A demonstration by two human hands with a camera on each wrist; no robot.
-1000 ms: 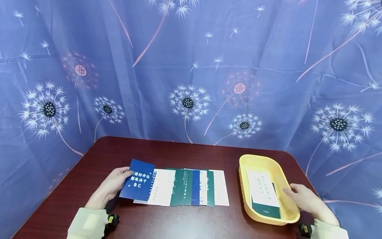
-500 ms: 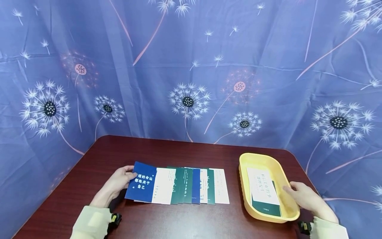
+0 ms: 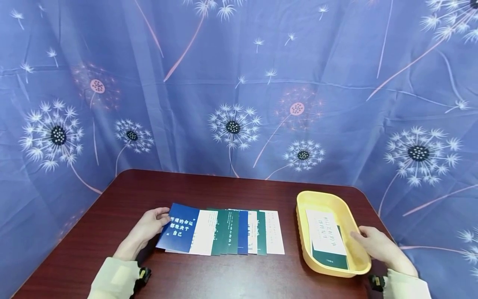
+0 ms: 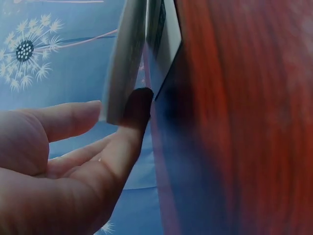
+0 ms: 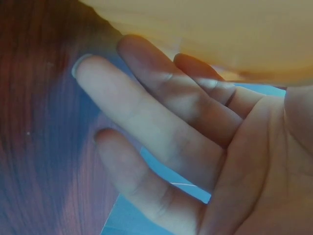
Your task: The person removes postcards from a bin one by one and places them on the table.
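Note:
My left hand (image 3: 147,226) pinches the left edge of a blue card (image 3: 178,224) with white lettering. In the left wrist view, the thumb lies at the edge of that card (image 4: 124,63), with fingers beneath it. The card's left side stands raised above the table; its right side overlaps a white card (image 3: 203,232) at the left end of an overlapping row. On the right, my right hand (image 3: 379,247) grips the side of a yellow plastic tray (image 3: 325,196), thumb over the rim. From the right wrist, the fingers show below the tray wall (image 5: 195,34).
The row continues rightward with several green, blue and white cards (image 3: 275,234). Inside the tray, a white card (image 3: 325,232) lies over a dark green card (image 3: 328,261). A dark red wooden table (image 3: 224,191) carries everything; a blue dandelion-print curtain (image 3: 179,124) hangs behind.
My left hand has shifted right with the blue card, which now covers more of the white card beside it. My right hand stays on the tray. The head view has shifted slightly.

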